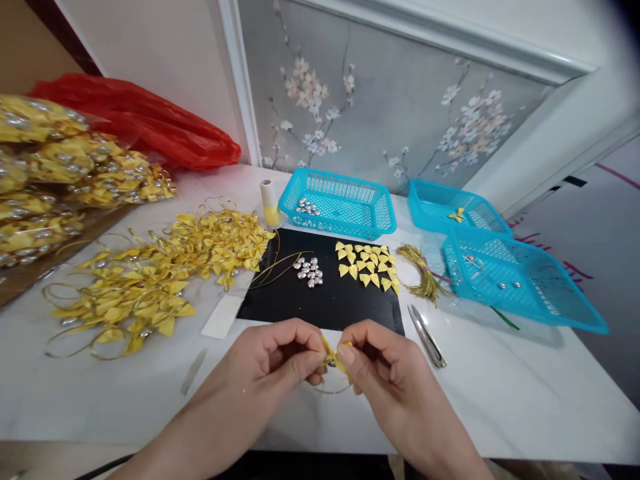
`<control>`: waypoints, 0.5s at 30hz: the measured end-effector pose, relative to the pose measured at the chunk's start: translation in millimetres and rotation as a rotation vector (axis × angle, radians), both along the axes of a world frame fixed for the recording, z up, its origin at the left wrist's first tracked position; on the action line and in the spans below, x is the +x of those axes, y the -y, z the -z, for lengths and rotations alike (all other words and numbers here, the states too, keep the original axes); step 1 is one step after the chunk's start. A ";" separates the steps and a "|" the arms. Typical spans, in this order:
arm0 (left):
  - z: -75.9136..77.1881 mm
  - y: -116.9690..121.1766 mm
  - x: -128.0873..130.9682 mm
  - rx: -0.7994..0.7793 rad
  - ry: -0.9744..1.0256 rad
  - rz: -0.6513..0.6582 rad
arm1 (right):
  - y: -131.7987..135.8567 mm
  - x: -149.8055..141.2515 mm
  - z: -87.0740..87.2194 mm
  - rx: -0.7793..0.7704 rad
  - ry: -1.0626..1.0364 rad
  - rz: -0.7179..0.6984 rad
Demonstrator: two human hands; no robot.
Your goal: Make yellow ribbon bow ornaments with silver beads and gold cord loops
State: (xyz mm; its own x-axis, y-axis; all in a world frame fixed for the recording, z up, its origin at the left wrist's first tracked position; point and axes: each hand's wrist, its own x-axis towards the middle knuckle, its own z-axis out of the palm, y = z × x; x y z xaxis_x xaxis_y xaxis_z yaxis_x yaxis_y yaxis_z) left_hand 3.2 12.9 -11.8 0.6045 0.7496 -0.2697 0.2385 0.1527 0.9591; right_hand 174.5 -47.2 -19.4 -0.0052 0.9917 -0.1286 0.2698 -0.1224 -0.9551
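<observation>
Yellow ribbon piece sits at the near middle of the scene, held up between your two hands, just nearer than the black mat. Your left hand pinches its left side between thumb and fingers; your right hand pinches the right side the same way, so each grip is closed on the ribbon. A thin cord loop hangs below, between your hands, above the white surface.

Expect the ribbon to be very light and soft, likely a little slippery and easy to crease or pull out of shape; the cord looks springier. You do best to hold it close to the centre, where ribbon and cord meet, with the fingertips and little force, since the loose tips would probably fold.

On the mat, silver beads lie left of the small yellow bows. Those beads look hard and smooth, apt to roll, so take them one by one across the sides.
</observation>
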 end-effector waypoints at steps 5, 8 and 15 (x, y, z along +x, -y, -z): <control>-0.4 2.2 1.6 0.031 -0.005 -0.065 | 1.4 -4.5 2.0 0.061 0.062 0.038; -0.7 5.5 1.0 0.066 -0.013 -0.069 | 1.3 -7.9 2.6 0.071 0.069 0.046; 1.7 4.7 -0.2 0.047 -0.001 -0.075 | -2.7 -7.5 2.5 0.015 -0.043 0.038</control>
State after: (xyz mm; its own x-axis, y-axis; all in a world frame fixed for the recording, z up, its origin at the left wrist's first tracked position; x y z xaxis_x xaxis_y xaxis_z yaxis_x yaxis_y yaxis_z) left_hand 3.0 8.2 -13.4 0.5456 0.8048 -0.2338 0.2294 0.1249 0.9653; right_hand 167.0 -44.5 -22.0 0.0274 0.9931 -0.1139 0.2235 -0.1172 -0.9676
